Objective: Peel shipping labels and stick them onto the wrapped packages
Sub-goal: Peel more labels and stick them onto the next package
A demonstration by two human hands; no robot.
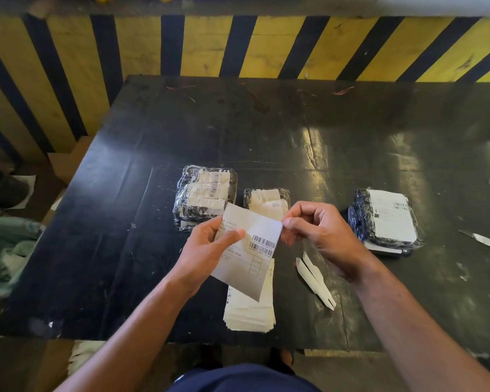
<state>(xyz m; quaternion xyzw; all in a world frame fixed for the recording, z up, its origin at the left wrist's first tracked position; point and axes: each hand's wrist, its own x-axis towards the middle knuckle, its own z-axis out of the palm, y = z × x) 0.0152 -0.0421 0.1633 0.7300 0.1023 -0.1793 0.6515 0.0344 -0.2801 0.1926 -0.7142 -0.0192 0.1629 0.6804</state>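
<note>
At the centre of the frame, the left hand [207,244] gripped a shipping label [249,250] by its left edge while the right hand [320,236] pinched its upper right corner. Below it on the black counter [125,222] lay a label stack [249,312]; three wrapped packages [205,193] sat beyond.

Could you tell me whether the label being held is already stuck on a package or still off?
Still off: the label is held above the table between the left hand and right hand, whose fingers pinch its corner.
</note>
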